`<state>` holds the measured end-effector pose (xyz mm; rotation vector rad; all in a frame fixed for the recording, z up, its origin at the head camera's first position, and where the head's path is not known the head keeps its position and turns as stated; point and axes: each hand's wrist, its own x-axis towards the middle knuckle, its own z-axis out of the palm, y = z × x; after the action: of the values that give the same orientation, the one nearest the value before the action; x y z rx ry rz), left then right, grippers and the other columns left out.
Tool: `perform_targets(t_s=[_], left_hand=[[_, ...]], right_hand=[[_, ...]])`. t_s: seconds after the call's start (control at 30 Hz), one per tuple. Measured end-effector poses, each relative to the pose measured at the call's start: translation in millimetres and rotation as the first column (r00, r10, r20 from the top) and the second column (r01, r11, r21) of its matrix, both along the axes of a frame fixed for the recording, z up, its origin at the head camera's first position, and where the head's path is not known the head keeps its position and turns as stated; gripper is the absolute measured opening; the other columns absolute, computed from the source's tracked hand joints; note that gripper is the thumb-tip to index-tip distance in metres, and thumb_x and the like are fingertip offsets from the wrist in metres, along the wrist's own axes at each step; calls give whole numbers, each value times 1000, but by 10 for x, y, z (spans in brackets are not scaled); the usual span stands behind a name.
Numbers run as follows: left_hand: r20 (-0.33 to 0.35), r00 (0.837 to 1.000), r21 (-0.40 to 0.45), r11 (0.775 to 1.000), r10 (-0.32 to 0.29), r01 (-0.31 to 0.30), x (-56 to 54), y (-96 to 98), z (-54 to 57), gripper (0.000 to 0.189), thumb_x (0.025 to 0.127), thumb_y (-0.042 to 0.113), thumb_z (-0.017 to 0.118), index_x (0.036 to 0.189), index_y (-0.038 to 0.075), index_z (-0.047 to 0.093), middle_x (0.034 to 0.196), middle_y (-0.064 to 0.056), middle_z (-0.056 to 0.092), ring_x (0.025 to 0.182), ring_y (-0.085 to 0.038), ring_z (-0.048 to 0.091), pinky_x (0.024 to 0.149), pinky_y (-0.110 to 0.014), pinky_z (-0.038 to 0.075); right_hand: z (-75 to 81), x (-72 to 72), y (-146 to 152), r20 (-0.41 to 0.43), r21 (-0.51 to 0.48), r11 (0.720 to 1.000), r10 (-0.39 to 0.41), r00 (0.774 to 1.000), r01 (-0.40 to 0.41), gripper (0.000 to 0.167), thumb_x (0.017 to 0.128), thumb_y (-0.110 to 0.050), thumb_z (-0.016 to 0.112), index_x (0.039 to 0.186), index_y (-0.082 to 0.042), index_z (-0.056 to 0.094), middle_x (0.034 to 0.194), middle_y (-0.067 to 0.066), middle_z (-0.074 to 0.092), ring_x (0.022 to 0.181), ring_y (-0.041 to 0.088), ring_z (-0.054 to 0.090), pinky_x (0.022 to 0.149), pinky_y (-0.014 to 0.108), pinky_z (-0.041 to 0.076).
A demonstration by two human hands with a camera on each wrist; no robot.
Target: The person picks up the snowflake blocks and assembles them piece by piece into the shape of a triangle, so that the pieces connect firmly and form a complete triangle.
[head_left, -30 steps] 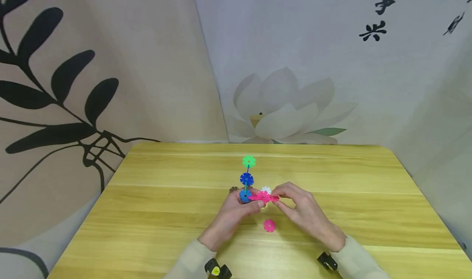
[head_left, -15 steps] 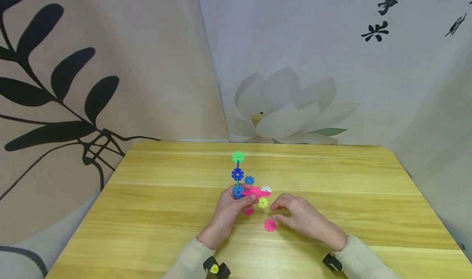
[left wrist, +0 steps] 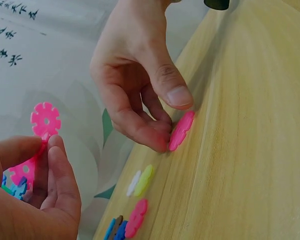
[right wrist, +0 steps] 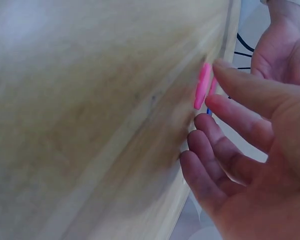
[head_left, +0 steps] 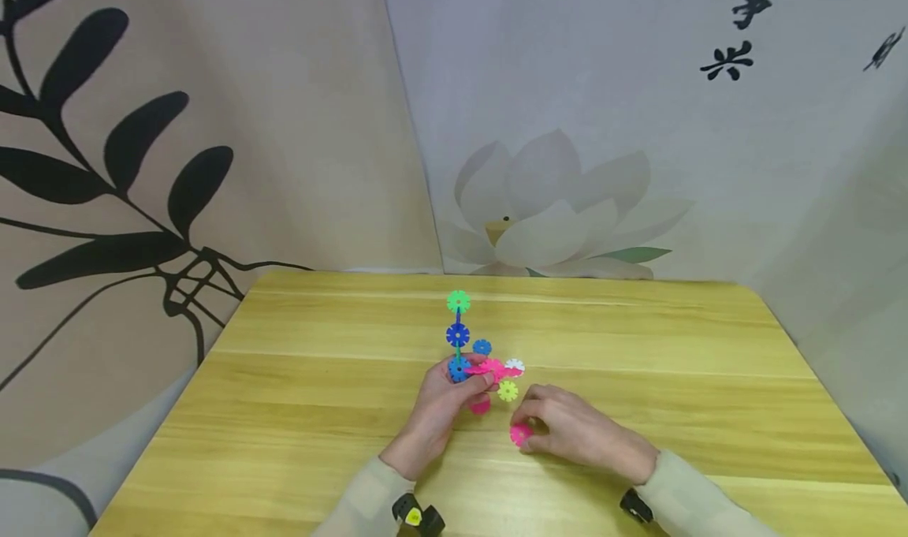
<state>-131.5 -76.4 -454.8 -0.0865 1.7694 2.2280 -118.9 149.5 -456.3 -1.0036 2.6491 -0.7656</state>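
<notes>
My left hand [head_left: 438, 411] holds an assembly of notched plastic snowflake discs up off the table, pinching its pink section [head_left: 492, 370] between thumb and fingers. From there a column rises through a blue disc [head_left: 459, 369] and a dark blue disc [head_left: 457, 335] to a green disc [head_left: 458, 301] on top. Low over the table, my right hand [head_left: 582, 433] has its thumb and index finger at opposite edges of a loose pink disc [head_left: 521, 434]. That disc [left wrist: 182, 131] lies flat on the wood in the left wrist view. Fingers hide part of the assembly.
Loose discs lie around the left hand: a blue one [head_left: 481, 347], a white one [head_left: 515, 366], a yellow one [head_left: 507, 392] and another pink one [head_left: 480, 406]. The wooden table [head_left: 319, 395] ends at a printed wall cloth [head_left: 340, 127].
My right hand has let go of the assembly and moved down toward me to the loose pink disc. My left hand has shifted slightly left with the assembly, uncovering several loose discs.
</notes>
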Motion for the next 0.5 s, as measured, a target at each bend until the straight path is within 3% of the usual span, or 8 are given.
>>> perform_targets(t_s=[0.3, 0.5], left_hand=[[4, 1000, 0, 1000, 1, -1, -2, 11, 5, 35, 93, 5, 74, 124, -4, 62, 103, -8, 74, 92, -19, 74, 87, -37, 61], [11, 1000, 9, 1000, 2, -2, 1, 23, 14, 35, 92, 4, 75, 124, -3, 62, 101, -8, 75, 91, -19, 75, 84, -36, 61]], right_hand=[[3, 9, -4, -10, 16, 1000, 13, 1000, -13, 23, 82, -16, 87, 99, -19, 72, 95, -13, 59, 84, 4, 50, 76, 26, 51], [-6, 3, 7, 81, -53, 999, 10, 997, -6, 24, 86, -11, 84, 96, -20, 64, 86, -17, 61, 77, -1, 56, 70, 20, 54]])
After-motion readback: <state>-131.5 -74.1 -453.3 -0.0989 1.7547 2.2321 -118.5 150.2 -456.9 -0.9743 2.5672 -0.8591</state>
